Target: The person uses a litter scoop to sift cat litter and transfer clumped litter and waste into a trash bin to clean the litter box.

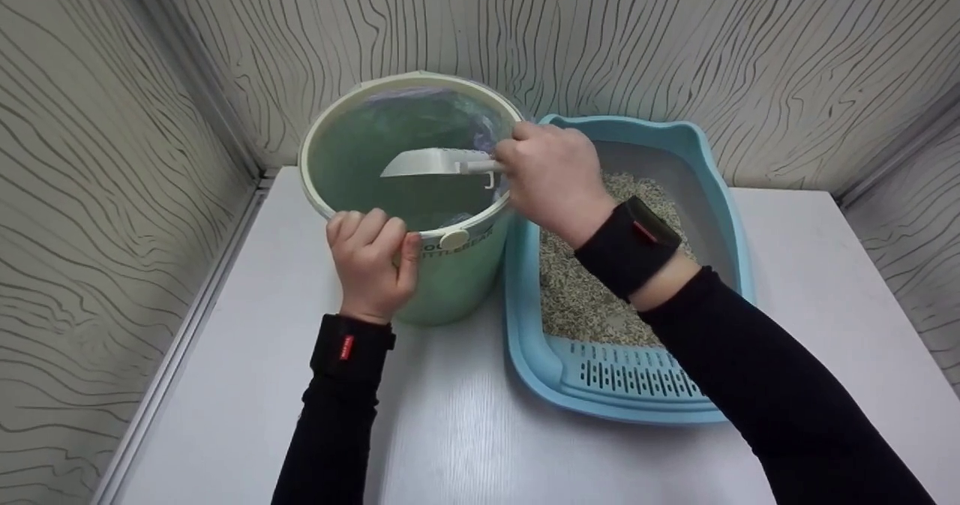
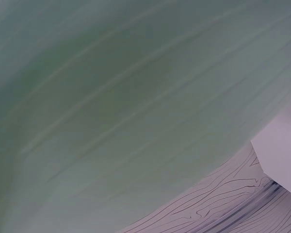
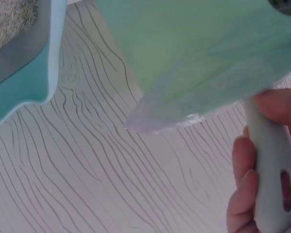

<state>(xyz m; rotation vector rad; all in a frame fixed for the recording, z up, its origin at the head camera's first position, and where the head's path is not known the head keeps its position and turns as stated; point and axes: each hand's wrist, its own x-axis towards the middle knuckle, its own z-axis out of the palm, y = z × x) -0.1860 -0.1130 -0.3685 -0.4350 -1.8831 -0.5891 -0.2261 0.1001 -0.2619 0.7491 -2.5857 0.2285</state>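
My right hand (image 1: 555, 178) grips a white litter scoop (image 1: 431, 162) by its handle, holding the blade over the mouth of a pale green bin (image 1: 450, 287). In the right wrist view, fingers and thumb wrap the slotted handle (image 3: 271, 165). My left hand (image 1: 371, 265) holds the bin's cream rim (image 1: 309, 167) at the near side, fingers curled over the edge. The bin's ribbed green wall (image 2: 111, 97) fills most of the left wrist view, where no hand shows. A clear plastic liner (image 3: 179, 107) hangs over the rim. The bin's bottom is hidden.
A blue litter box (image 1: 525, 340) holding grey-beige litter (image 1: 585, 295) stands right beside the bin, with a slotted front ledge (image 1: 637, 377). Both stand on a white table (image 1: 450, 430). Wood-grain panels (image 1: 585, 40) rise behind and at the sides.
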